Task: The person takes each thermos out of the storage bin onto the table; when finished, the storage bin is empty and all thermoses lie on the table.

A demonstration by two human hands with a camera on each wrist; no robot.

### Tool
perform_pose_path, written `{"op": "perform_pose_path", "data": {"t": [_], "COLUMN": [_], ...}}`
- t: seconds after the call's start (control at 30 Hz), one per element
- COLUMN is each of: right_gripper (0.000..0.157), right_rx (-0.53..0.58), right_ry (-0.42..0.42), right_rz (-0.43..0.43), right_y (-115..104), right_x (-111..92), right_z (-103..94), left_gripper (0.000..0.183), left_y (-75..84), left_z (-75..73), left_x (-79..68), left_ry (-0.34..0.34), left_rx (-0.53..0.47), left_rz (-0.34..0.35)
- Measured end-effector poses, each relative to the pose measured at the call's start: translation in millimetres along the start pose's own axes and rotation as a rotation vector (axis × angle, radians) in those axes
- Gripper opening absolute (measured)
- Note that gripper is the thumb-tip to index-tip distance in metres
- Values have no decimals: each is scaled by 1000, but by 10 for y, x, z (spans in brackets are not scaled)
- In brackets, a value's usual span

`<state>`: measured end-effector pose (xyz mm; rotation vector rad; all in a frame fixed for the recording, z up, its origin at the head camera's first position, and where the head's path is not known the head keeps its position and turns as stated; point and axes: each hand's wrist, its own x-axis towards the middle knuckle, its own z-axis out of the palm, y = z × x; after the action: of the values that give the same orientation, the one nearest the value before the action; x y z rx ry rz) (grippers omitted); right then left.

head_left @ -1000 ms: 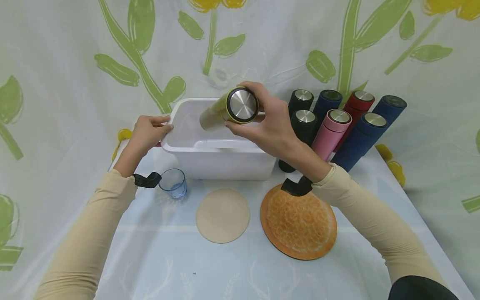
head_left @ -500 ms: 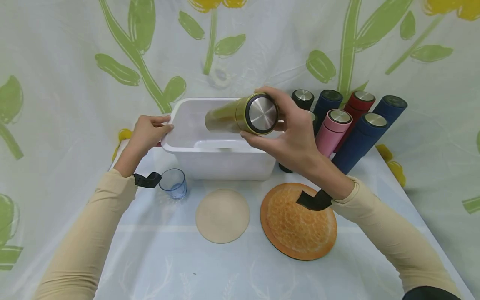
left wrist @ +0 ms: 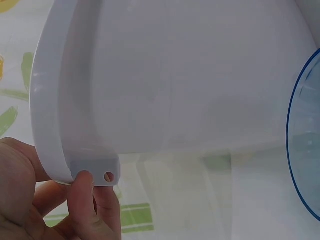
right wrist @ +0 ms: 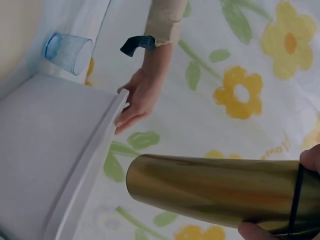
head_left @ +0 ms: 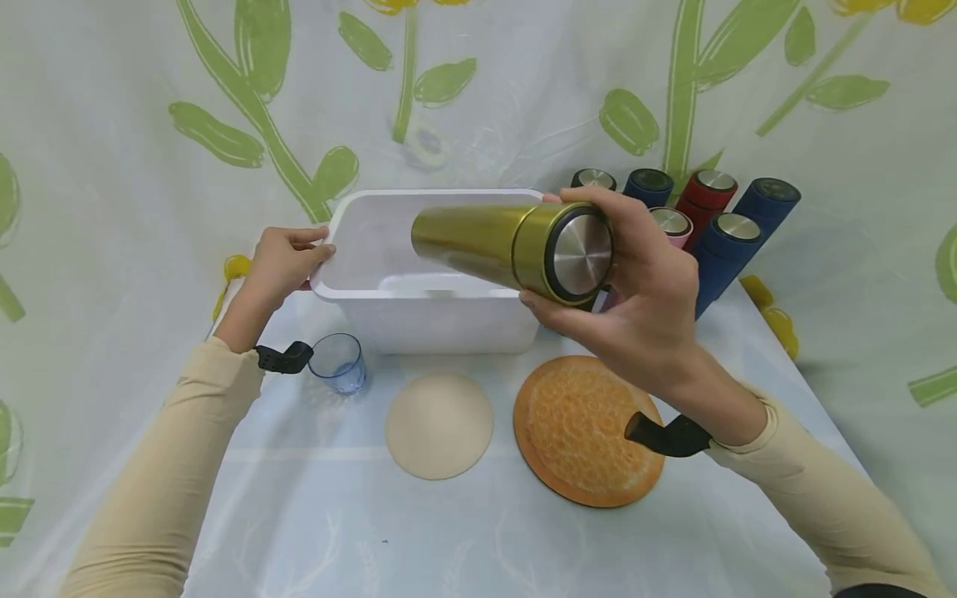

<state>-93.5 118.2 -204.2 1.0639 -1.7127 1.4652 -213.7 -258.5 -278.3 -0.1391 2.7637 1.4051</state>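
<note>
A gold thermos flask (head_left: pixel 478 245) with a steel-topped lid hangs on its side over the white plastic bin (head_left: pixel 441 325). My right hand (head_left: pixel 652 291) grips it around the lid end, thumb below and fingers above; the lid faces me and the base points left. In the right wrist view the flask's gold body (right wrist: pixel 210 187) is above the bin's rim. My left hand (head_left: pixel 282 264) pinches the bin's left rim. Up close in the left wrist view, its thumb and fingers close on a small tab with a hole (left wrist: pixel 100 170) under the rim.
Several flasks, black, dark blue, red and pink, stand behind my right hand, a blue one (head_left: pixel 718 257) nearest. A clear blue glass (head_left: pixel 339 364) stands before the bin's left end. A beige round mat (head_left: pixel 439 425) and a bread-patterned round mat (head_left: pixel 586 432) lie in front.
My right hand has moved right and nearer to me with the gold thermos flask, which has come up out of the bin and turned more sideways. My left hand keeps its hold on the rim.
</note>
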Motion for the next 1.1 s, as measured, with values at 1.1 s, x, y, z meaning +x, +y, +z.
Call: {"op": "perform_pose_path", "data": {"t": [1.1], "right_gripper": [85], "right_rx": [145], "right_ry": [114], "right_rz": [67], "right_y": [-241], "right_x": [-681], "right_z": [-877], "left_gripper": [53], "left_y": [-16], "left_z": [2], "left_x": [-12], "left_ry": [15], "left_rx": [2], "left_rz": [-7]}}
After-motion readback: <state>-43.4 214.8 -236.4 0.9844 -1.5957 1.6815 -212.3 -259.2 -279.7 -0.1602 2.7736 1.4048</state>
